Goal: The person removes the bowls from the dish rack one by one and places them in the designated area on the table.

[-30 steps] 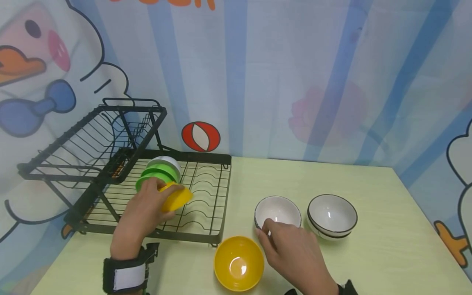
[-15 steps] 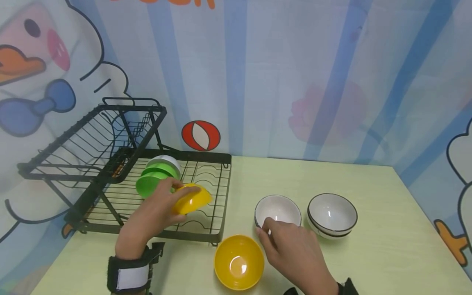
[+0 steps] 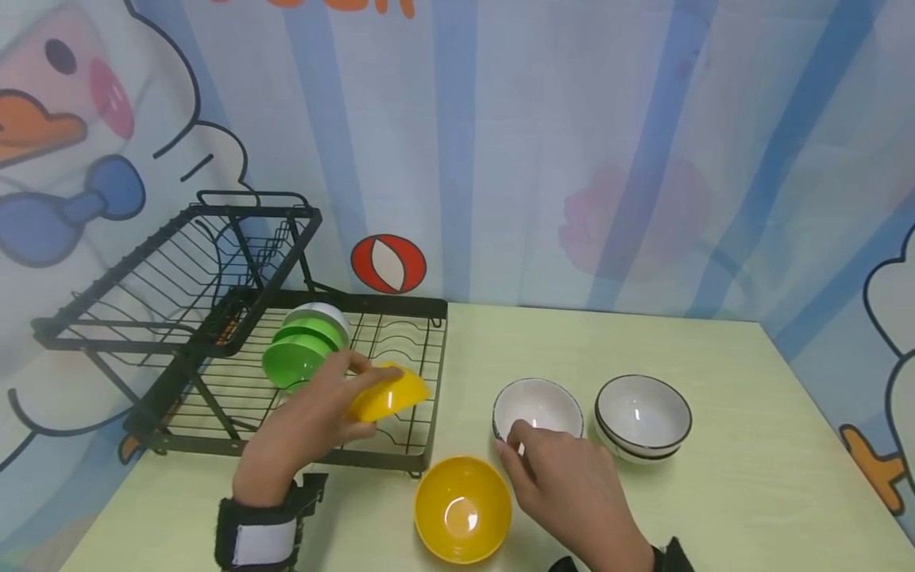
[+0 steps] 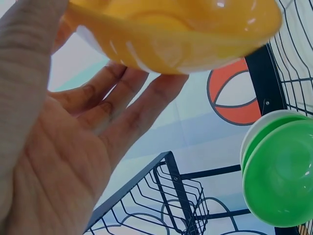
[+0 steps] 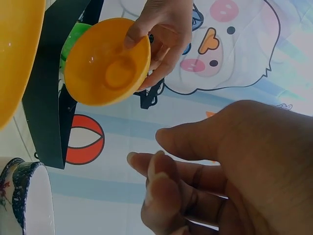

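Observation:
My left hand pinches a tilted yellow bowl by its rim, over the lower tier of the dish rack. In the left wrist view the thumb side is at the near rim, and the other fingers reach under the bowl. Beside the hand, green bowls lean in the rack against a white one. My right hand holds nothing; its fingers hang loosely curled near a white dark-rimmed bowl. A second yellow bowl sits on the table between both hands.
Further right stand stacked white bowls with dark rims. The rack's raised upper basket rises at the left. A printed cloth backdrop closes off the back of the pale table.
My left hand has carried the yellow bowl to the right along the rack, away from the green bowls, and more of them shows. The right hand stays in place.

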Demonstrator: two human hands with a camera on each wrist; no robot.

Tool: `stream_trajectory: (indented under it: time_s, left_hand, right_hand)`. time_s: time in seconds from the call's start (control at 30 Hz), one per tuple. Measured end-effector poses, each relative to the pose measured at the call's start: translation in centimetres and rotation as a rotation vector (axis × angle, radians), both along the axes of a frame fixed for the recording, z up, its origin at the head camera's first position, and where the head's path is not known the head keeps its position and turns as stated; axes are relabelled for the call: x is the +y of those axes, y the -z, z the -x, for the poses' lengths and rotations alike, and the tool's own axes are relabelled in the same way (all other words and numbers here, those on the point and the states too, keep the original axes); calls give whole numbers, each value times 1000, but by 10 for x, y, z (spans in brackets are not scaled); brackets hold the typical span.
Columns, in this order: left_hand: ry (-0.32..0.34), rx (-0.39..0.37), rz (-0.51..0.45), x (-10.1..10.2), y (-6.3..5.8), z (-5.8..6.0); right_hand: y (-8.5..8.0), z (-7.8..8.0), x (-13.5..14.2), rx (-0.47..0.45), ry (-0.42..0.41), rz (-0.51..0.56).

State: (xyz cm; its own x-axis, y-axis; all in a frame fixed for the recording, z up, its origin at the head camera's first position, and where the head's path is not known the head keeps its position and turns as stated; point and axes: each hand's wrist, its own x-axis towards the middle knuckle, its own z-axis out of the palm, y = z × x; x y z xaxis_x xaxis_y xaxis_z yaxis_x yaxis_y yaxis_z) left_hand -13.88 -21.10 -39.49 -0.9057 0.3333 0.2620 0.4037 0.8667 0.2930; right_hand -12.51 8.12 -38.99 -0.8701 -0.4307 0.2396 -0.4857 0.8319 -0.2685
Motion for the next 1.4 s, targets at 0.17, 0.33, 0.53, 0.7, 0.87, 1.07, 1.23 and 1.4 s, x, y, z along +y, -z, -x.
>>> stream_trajectory:
  time_s: [0.17, 0.33, 0.53, 0.7, 0.87, 1.07, 1.23, 1.4]
  left_hand:
    - [11, -23, 4, 3, 0, -1]
    - [30, -31, -18, 5, -1, -2]
    - [45, -45, -32, 10, -3, -4]
    - [60, -64, -28, 14, -4, -5]
    - [76, -93, -49, 19, -5, -5]
    - [92, -92, -47, 23, -7, -7]
    - [109, -67, -27, 27, -10, -9]
    - [135, -85, -57, 31, -11, -11]
  right_hand:
    - [1, 1, 0, 5, 0, 2]
    - [2, 1, 0, 1, 2, -1]
    - [2, 2, -1, -12, 3, -8]
    - [2, 2, -2, -39, 7, -5]
    - [2, 3, -3, -69, 4, -6]
    - [3, 3, -3, -80, -8, -9]
    - [2, 3, -5, -85, -15, -10]
    - [2, 4, -6, -108, -19, -7]
